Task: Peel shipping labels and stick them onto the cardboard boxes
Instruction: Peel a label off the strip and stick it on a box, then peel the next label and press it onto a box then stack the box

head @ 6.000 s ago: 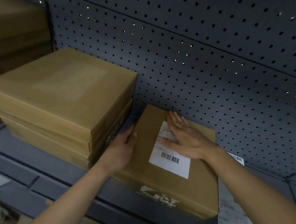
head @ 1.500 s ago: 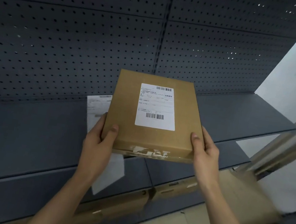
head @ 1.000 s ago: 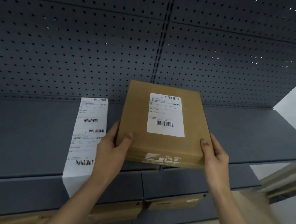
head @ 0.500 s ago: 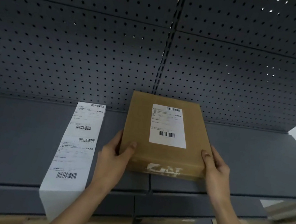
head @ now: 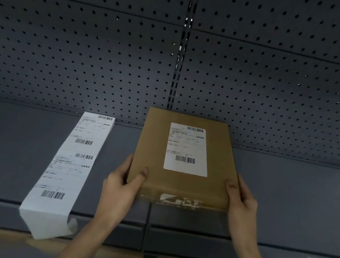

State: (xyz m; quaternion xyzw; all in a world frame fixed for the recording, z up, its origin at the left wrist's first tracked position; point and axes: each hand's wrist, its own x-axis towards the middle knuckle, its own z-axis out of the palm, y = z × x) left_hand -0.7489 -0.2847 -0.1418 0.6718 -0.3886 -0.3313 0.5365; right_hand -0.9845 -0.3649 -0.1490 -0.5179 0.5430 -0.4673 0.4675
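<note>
While both my hands are on it, the flat brown cardboard box (head: 152,148) lies lengthwise over the dark grey metal shelf (head: 286,203), with its far end close to the perforated grey back panel (head: 88,49). I cannot tell whether its underside rests on the shelf or hangs just above it.

Left hand (head: 120,190): grips the near left corner of the box. The thumb is curled onto the top face and the other fingers (head: 126,166) lie along the left wall.

Right hand (head: 241,205): grips the near right corner in the same way, thumb on top, fingers wrapped down the right wall.

White shipping label (head: 188,149): stuck flat on the box's top face, roughly central, with one barcode at its far edge and another near its close edge. Both thumbs are clear of it.

Near wall of the box: a torn whitish patch (head: 180,200) shows between my hands.

Long white strip of labels (head: 70,164): lies flat on the shelf to the left of the box, apart from it and from my left hand. It runs from the back panel to the shelf's front edge, and its near end hangs over the lip and curls. Several barcodes show along it.

Below the lip a band of brown cardboard (head: 122,255) shows; what it belongs to I cannot tell.
</note>
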